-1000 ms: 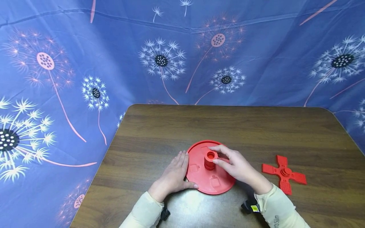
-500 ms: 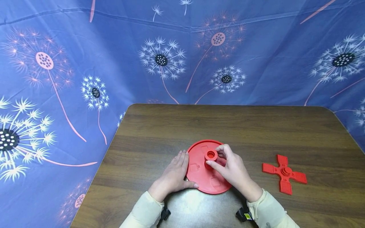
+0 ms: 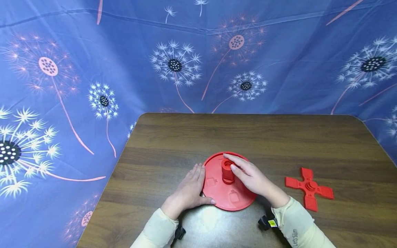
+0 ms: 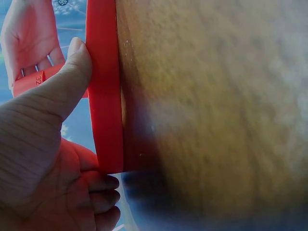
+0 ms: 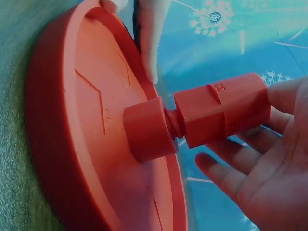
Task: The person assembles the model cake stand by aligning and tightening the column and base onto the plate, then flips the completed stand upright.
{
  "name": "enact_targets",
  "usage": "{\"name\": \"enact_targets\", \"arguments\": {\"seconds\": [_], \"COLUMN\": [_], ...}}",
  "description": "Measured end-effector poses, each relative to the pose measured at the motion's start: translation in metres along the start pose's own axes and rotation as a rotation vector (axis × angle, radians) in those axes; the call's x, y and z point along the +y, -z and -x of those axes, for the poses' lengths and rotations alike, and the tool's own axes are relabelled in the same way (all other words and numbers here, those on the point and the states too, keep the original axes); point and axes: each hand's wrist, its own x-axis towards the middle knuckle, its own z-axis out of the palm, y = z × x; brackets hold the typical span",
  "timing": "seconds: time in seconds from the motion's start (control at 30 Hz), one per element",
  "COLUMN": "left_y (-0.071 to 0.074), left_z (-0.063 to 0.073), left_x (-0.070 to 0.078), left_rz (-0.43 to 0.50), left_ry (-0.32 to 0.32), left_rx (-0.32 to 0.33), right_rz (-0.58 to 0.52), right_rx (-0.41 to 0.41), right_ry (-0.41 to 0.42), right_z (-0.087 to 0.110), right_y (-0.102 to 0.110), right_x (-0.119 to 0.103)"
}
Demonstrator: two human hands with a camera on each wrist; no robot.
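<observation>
A round red plastic base [image 3: 218, 193] with a raised rim lies flat on the table. At its middle, a short collar [image 5: 149, 130] bears a red tubular nut [image 5: 221, 108] marked 32. Some screw thread [image 5: 174, 122] shows between nut and collar, and the nut leans slightly. My right hand [image 3: 252, 177] pinches the nut near its top, thumb against its upper end and fingers behind. My left hand [image 3: 190, 189] rests against the base's left edge with fingers straight and together. Its thumb [image 4: 72, 79] touches the near rim.
To the right, a red four-armed cross [image 3: 310, 201] with a threaded stud lies on the wooden table [image 3: 173, 137]. A blue dandelion-print cloth [image 3: 198, 79] hangs behind and at the sides.
My right hand twisted about the nut, its thumb first coming to the near side, then swinging back with the fingers reaching across. The nut now leans slightly. My left hand stays put.
</observation>
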Motion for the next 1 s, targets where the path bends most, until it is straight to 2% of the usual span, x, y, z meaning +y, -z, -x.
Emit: {"name": "enact_targets", "arguments": {"seconds": [0.17,0.37,0.5,0.7,0.87,1.0], "left_y": [-0.001,0.000,0.000,0.000,-0.001,-0.001], "left_z": [-0.001,0.000,0.000,0.000,0.000,0.000], "left_x": [0.000,0.000,0.001,0.001,0.000,0.000], "left_rz": [0.001,0.003,0.006,0.003,0.006,0.008], "left_ry": [0.000,0.006,0.009,0.013,0.016,0.019], "left_rx": [-0.002,-0.009,-0.013,-0.014,-0.014,-0.016], "right_rz": [-0.051,-0.086,-0.035,0.096,0.155,0.168], "right_rx": [-0.015,0.087,0.189,0.314,0.332,0.285], "right_ry": [-0.009,-0.022,-0.043,-0.023,-0.021,-0.024], "right_z": [0.003,0.007,0.009,0.009,0.009,0.009], "right_y": [0.001,-0.007,-0.016,-0.025,-0.026,-0.019], "right_x": [0.004,0.004,0.001,-0.005,-0.005,-0.005]}}
